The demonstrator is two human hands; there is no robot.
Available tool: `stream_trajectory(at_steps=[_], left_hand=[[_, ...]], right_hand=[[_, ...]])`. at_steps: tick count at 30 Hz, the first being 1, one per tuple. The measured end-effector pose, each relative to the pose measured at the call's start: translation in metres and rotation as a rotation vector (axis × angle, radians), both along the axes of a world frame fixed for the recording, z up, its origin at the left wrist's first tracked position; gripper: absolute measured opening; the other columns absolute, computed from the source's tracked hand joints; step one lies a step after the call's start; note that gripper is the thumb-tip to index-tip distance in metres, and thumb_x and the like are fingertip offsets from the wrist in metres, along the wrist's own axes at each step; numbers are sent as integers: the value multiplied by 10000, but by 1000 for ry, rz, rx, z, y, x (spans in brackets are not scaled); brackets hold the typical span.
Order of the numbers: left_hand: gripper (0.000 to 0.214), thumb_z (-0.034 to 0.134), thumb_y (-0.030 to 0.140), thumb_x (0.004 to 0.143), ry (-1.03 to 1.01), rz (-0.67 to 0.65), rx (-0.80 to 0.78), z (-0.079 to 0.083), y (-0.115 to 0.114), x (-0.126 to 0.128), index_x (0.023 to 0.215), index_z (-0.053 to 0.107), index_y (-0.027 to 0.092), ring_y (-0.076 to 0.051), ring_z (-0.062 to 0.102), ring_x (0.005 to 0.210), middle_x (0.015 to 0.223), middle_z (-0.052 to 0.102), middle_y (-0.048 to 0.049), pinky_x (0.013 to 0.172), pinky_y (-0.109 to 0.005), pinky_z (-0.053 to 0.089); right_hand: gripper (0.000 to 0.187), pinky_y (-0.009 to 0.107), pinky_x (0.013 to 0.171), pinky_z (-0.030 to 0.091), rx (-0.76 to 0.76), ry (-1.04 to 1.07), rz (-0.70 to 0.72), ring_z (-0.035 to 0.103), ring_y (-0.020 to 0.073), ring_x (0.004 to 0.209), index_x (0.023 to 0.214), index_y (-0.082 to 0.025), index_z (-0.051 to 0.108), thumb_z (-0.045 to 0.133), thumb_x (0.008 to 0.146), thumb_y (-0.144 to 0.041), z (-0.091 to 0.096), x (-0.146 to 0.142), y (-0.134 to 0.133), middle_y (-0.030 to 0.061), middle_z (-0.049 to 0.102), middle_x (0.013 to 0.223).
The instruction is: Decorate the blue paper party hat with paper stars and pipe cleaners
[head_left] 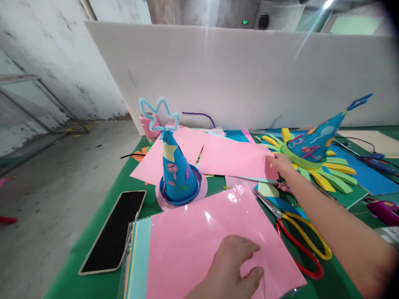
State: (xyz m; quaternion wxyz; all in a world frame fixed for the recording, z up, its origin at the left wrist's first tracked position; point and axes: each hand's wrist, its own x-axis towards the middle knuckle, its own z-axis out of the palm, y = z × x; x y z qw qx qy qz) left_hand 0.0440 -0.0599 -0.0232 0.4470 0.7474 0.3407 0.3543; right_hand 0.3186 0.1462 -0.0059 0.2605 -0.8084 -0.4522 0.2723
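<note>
My left hand (232, 265) rests over a clear plastic pack of coloured paper (187, 236), with pink on top and other colours showing at its left edge. Its thumb and fingers are apart. Farther away, my right hand (280, 165) pinches the right edge of a pink sheet of paper (233, 157). Just right of that hand leans a blue cone hat (318, 139) with yellow and green paper strips around its brim. Another blue cone hat (177, 174), topped by a light blue pipe-cleaner star (160, 116), stands upright left of the sheet.
Scissors (296, 232) with red and yellow handles lie right of the pack. A phone (114, 232) lies near the left edge of the green table (71, 265). A white board (218, 79) stands behind. At right are blue sheets (377, 178) and a purple tool (385, 211).
</note>
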Motion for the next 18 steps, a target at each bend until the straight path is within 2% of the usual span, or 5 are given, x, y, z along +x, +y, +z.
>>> stream_trajectory(at_steps=[4,8,10,15,18], left_hand=[[338,546,231,725,62,-31,-17,17,7,-4,1048,575,137,-249,531,971,1020,587,-163,788,-357,476],[345,441,302,810,217,10,152,42,33,-6,1128,520,193,-263,465,1065,1141,541,-137,890,-449,387],[378,430,327,815,346,45,212,46,49,-3,1153,502,175,-298,399,1142,1236,477,-155,932,-500,318],[476,432,358,809,575,17,250,23,65,7,1248,409,177,-312,207,1280,1371,322,-167,1007,-556,114],[503,367,380,836,622,0,290,8,61,9,1291,351,167,-292,152,1301,1391,278,-173,1025,-537,62]], right_hand=[[214,342,792,458,-94,-151,47,542,178,935,1031,-188,553,468,861,-287,4,2,2,57,538,1099],[223,352,793,457,-138,-212,32,544,178,929,1033,-172,550,473,859,-289,4,2,8,65,541,1092],[226,362,786,457,-136,-210,7,549,174,917,1028,-160,547,479,856,-289,3,1,12,65,549,1070],[160,344,748,455,-102,-123,-37,569,192,840,781,-128,604,617,757,-286,2,1,20,75,606,863],[164,331,713,473,-60,-24,-60,575,173,803,846,-127,595,582,786,-279,4,1,21,64,601,877]])
